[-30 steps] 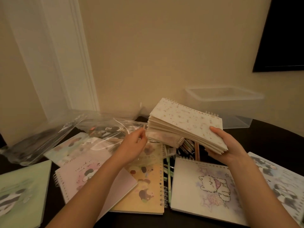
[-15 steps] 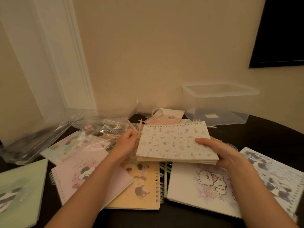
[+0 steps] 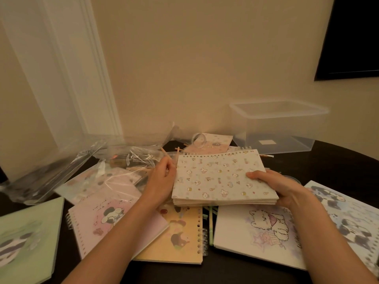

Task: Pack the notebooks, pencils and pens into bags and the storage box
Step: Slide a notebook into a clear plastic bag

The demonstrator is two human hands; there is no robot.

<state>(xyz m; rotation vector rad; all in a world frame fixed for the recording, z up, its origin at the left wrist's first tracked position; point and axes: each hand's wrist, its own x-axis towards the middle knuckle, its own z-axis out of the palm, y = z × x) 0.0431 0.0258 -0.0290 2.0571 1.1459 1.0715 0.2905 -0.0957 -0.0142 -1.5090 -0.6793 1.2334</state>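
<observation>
Bagging step, judging by layout. Right hand [image 3: 272, 187] is gripping the stack of white animal-print spiral notebooks [image 3: 223, 179], thumb on top, holding it level over the cluttered dark counter [image 3: 338, 160]. Left hand [image 3: 162, 181] is curling at the stack's left edge; its hold, cannot tell. Next: mouth of crumpled clear plastic bag [image 3: 123, 154] needs opening.

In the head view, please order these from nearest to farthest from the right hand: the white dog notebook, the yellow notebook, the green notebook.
1. White dog notebook, just below the right hand.
2. Yellow notebook, at the centre front.
3. Green notebook, at the far left.
</observation>
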